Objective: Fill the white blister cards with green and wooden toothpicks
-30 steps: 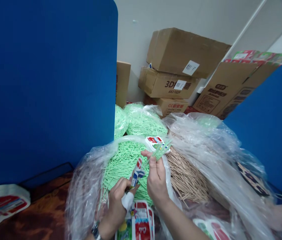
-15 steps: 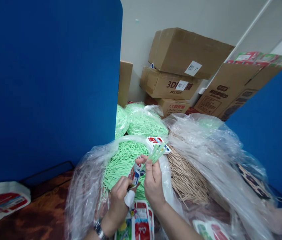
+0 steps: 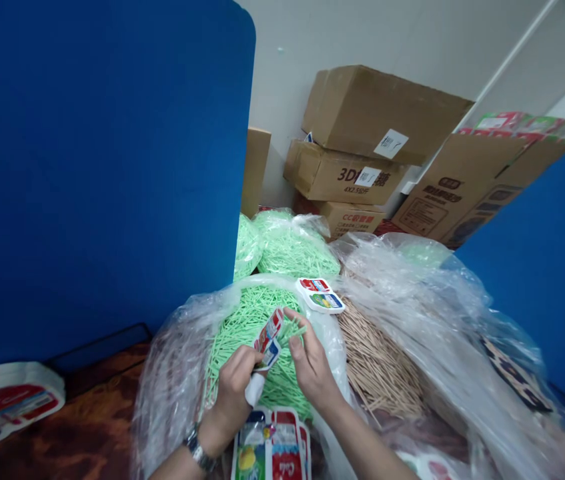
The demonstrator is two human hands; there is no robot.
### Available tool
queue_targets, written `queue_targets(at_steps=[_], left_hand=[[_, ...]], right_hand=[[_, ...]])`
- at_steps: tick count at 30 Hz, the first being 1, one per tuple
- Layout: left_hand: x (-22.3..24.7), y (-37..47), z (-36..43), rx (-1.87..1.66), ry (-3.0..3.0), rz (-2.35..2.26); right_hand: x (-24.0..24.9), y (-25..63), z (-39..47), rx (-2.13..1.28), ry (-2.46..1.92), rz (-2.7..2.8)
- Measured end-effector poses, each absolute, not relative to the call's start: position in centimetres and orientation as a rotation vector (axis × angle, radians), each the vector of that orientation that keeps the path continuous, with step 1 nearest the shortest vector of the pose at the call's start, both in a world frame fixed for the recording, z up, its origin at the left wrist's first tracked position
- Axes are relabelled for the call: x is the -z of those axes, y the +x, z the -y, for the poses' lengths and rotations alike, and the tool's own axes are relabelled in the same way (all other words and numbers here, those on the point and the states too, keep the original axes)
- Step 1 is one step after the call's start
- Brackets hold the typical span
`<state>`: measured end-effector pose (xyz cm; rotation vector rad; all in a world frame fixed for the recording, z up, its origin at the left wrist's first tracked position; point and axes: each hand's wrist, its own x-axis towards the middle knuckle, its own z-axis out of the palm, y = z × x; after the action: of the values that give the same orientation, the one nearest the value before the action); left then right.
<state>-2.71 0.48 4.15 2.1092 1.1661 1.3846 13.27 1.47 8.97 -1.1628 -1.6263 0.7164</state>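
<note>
My left hand (image 3: 237, 383), with a watch at the wrist and a white wrap on a finger, grips a folded printed card (image 3: 269, 339) in red, white and blue. Close on its right, my right hand (image 3: 309, 357) has thumb and fingers apart around pale green sticks (image 3: 289, 330) that lean against the card. Both hands are over an open clear bag of green sticks (image 3: 247, 310). Below them lie printed cards (image 3: 286, 450) with red Cola and green-and-blue pictures. Another small stack of cards (image 3: 321, 295) rests at the bag's far edge.
Brown sticks (image 3: 379, 360) fill a clear bag on the right. Tied bags of green sticks (image 3: 295, 250) lie behind. Cardboard boxes (image 3: 357, 127) are stacked by the wall. Blue partitions (image 3: 102, 167) flank both sides. A stack of white-edged cards (image 3: 12, 403) lies at far left.
My right hand's fingers have spread from their pinch on the green sticks. The sticks have come down lower, beside the card, which is now more upright and shows more of its face.
</note>
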Motion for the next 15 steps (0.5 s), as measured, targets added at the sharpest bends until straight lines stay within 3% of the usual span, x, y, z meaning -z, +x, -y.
queue_targets(at_steps=[11, 15], left_hand=[[-5.4, -2.6, -0.6, -1.277, 1.763, -1.154], [-5.3, -2.8, -0.9, -1.257, 1.482, -1.154]], right_hand=[[-9.7, 14.5, -2.1, -0.698, -1.151, 1.881], [-9.1, 16.0, -3.1, -0.813, -1.190, 1.653]])
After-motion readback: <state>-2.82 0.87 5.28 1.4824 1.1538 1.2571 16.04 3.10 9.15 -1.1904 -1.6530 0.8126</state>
